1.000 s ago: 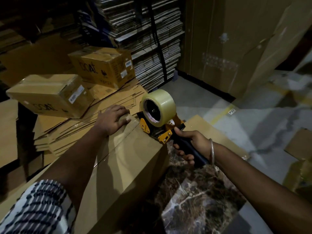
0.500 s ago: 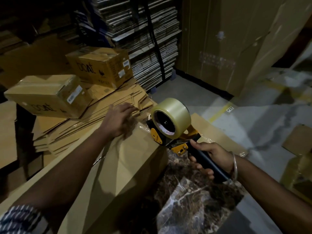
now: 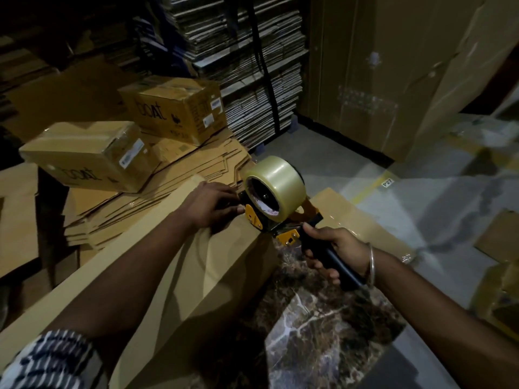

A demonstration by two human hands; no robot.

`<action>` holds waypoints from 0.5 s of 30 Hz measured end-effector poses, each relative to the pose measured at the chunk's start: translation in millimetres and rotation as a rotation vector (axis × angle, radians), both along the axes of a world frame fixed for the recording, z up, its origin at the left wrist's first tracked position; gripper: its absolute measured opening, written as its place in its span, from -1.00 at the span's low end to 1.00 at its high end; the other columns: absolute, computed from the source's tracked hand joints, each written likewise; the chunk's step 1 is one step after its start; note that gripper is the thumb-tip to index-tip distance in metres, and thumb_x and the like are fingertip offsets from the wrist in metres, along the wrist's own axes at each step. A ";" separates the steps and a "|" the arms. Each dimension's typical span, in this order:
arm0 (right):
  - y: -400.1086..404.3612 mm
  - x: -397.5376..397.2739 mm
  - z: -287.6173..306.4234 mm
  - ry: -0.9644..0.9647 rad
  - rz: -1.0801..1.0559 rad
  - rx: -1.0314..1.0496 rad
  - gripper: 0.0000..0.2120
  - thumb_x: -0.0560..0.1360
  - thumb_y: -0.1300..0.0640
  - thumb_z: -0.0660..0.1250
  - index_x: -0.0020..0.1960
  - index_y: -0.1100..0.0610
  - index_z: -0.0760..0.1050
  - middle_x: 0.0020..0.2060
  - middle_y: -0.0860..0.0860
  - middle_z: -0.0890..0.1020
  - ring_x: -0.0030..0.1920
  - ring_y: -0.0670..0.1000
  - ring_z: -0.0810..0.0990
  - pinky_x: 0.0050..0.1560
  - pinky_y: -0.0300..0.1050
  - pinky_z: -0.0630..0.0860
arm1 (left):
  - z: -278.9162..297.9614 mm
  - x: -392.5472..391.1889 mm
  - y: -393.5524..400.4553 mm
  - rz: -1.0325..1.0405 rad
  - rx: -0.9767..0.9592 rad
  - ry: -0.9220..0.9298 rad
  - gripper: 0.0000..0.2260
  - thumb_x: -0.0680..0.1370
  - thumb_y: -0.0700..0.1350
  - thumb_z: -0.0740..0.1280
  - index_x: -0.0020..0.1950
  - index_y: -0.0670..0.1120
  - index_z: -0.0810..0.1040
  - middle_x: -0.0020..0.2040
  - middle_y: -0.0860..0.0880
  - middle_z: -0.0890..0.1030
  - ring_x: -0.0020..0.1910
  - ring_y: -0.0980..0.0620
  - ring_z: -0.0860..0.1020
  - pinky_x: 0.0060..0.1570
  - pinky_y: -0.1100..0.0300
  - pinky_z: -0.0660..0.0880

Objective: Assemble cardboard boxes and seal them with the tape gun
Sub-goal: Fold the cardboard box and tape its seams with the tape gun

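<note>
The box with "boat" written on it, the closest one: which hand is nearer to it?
Left. The left hand rests on the big box just right of the boat box; the right hand grips the tape gun farther right.

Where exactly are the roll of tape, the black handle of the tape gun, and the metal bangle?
roll of tape (image 3: pixel 280 178): head view, on its clear outer winding.
black handle (image 3: pixel 335 261): head view, on the grip below the fingers of the right hand (image 3: pixel 334 245).
metal bangle (image 3: pixel 371 262): head view, on the band at the right wrist.
</note>
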State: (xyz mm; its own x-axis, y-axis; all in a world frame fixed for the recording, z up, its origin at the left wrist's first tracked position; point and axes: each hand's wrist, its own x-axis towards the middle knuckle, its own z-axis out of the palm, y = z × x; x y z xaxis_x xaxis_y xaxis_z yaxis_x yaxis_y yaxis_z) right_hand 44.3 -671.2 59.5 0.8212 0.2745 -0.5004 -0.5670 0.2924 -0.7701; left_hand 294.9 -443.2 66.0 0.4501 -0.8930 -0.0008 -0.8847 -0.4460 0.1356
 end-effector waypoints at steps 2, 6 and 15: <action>4.8 6.3 1.7 -0.001 -0.005 -0.039 -0.43 0.23 -0.35 0.41 -0.26 0.17 0.40 -0.45 0.09 0.36 -0.67 -0.02 0.31 -0.63 -0.24 0.22 | 0.6 2.6 5.0 0.040 0.028 -0.055 -0.36 0.55 0.45 -0.07 0.15 0.09 0.65 0.10 0.07 0.62 0.10 0.01 0.53 0.06 -0.07 0.39; 8.0 4.5 -2.3 0.020 -0.001 -0.069 -0.43 0.26 -0.36 0.42 -0.26 0.16 0.38 -0.45 0.08 0.37 -0.67 -0.02 0.31 -0.63 -0.27 0.22 | 1.1 3.7 9.6 0.127 0.083 -0.077 -0.28 0.50 0.51 -0.19 0.22 0.18 0.59 0.22 0.10 0.59 0.24 0.00 0.49 0.19 -0.23 0.31; 10.8 -44.8 -33.8 0.042 -0.037 -0.103 -0.46 0.37 -0.30 0.40 -0.25 0.20 0.42 -0.48 0.09 0.41 -0.66 -0.03 0.32 -0.64 -0.28 0.24 | -0.7 -12.6 5.5 0.098 0.005 -0.143 -0.62 0.53 -0.08 0.42 0.34 0.12 0.54 0.30 0.07 0.54 0.31 0.02 0.46 0.39 -0.29 0.20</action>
State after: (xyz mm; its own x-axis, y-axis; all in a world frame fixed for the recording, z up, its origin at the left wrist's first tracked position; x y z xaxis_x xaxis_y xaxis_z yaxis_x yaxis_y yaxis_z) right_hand -0.6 -660.4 25.7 0.8077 0.1897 -0.5582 -0.5893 0.2347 -0.7731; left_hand 282.3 -437.7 65.3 0.5305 -0.8451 0.0657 -0.8472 -0.5311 0.0090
